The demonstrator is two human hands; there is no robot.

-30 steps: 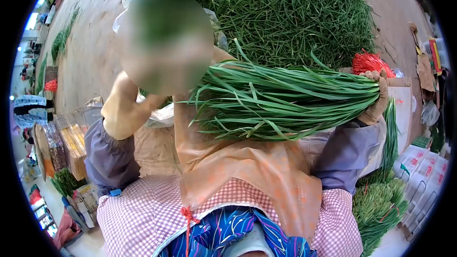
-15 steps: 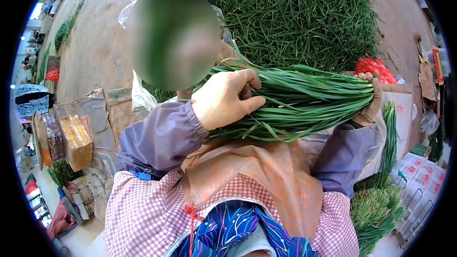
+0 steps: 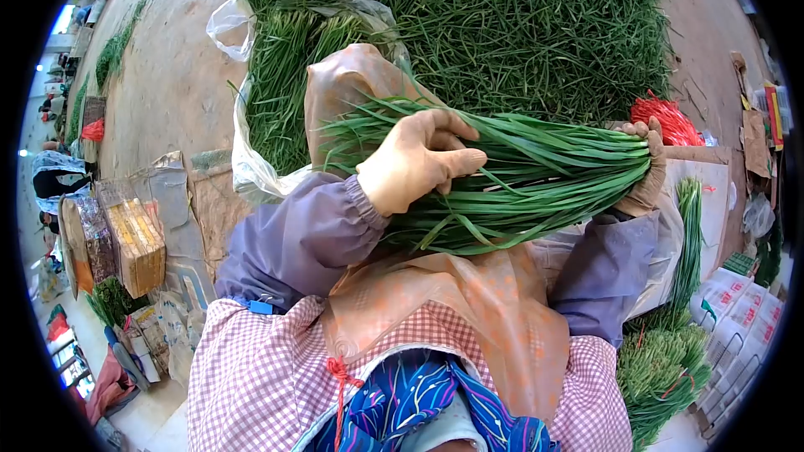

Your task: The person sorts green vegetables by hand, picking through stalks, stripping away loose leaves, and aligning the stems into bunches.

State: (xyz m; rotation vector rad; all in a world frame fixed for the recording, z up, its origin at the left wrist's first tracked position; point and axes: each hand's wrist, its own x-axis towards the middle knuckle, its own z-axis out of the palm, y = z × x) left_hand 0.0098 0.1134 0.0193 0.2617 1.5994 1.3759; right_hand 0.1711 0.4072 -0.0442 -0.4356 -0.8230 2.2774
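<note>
- Tan floor [image 3: 167, 75]: broad heap of slender green leaves [image 3: 536, 42] lies loose, unbunched.
- Right hand [image 3: 646, 172] clasps long green leafy bunch [image 3: 544, 155] (no tie visible) — left hand [image 3: 406, 163] over it, loosely spread.

Dusky purple sleeves [image 3: 289, 238], the left one gathered at its cuff. Pink-and-white checked clothing [image 3: 247, 377] shows under translucent, orange-patterned plastic [image 3: 494, 310]. A knotted red cord [image 3: 338, 370] hangs beside blue, swirl-printed cloth [image 3: 389, 393].
</note>
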